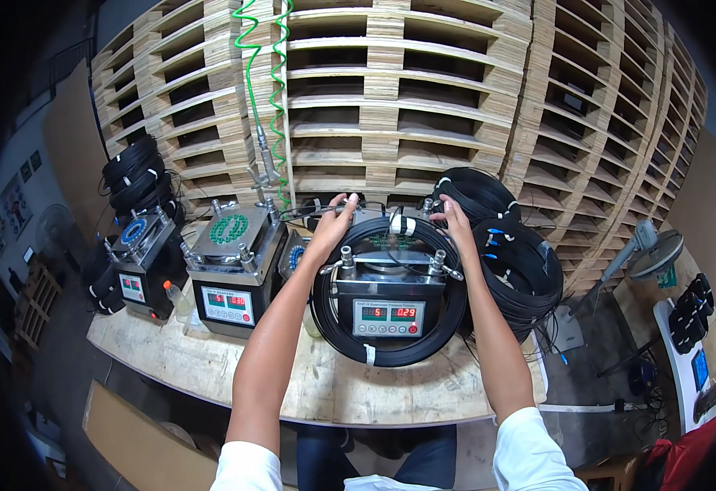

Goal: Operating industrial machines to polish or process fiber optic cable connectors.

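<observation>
In front of me stands a metal box-shaped machine with a lit red display panel [388,317]. A large coil of black cable [411,357], bound with white ties, hangs around its front. My left hand [335,227] reaches past the coil to the machine's far left corner, its thumb and fingers apart. At the far right corner is my right hand [454,221], fingers spread beside a corner post; the far sides of both hands are partly hidden. Two metal clamp posts [437,262] show at the near corners. The machine's top plate is partly covered by the coil.
Two similar machines stand left, one with a green ring of pieces [228,230], one with a blue ring [134,232]. More black cable coils [519,274] lie right. Wooden pallets [448,61] rise behind; green spiral hoses [251,90] hang down. A fan [656,254] stands right.
</observation>
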Demonstrator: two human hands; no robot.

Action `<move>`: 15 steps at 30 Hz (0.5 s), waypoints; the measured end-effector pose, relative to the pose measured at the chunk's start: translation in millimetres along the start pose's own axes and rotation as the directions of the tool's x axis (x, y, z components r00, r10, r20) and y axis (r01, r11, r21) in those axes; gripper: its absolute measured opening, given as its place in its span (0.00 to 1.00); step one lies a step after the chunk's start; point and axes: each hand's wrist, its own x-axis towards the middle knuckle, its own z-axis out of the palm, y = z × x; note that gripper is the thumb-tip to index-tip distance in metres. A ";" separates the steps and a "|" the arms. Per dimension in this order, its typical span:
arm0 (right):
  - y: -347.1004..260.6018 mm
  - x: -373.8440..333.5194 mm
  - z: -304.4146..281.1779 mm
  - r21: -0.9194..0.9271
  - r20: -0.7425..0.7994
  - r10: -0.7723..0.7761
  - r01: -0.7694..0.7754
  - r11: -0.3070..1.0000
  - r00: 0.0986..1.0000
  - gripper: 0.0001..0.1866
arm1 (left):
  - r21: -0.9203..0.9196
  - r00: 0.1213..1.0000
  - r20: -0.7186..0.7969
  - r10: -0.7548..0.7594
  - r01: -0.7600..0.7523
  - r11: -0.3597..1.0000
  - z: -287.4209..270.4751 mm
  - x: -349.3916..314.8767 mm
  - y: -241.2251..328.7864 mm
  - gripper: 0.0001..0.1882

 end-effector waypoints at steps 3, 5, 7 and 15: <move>-1.4 -0.4 1.8 0.068 0.003 -0.009 0.008 0.998 1.000 0.31 | 0.030 1.000 -0.020 0.001 -0.001 1.000 -0.3 -0.2 1.4 0.48; -0.2 -1.3 -4.0 0.133 -0.037 -0.011 0.016 0.991 0.999 0.33 | 0.011 1.000 0.003 -0.005 0.005 1.000 5.7 -7.6 12.9 0.49; -3.6 -2.4 -4.8 0.128 -0.048 0.020 -0.014 0.992 0.999 0.34 | 0.026 1.000 0.008 0.004 -0.005 1.000 6.1 -9.5 16.2 0.50; -24.8 -13.3 5.2 -0.021 -0.110 0.091 -0.093 0.995 0.990 0.36 | -0.024 0.999 0.019 0.029 -0.028 0.999 -1.0 -3.2 4.3 0.48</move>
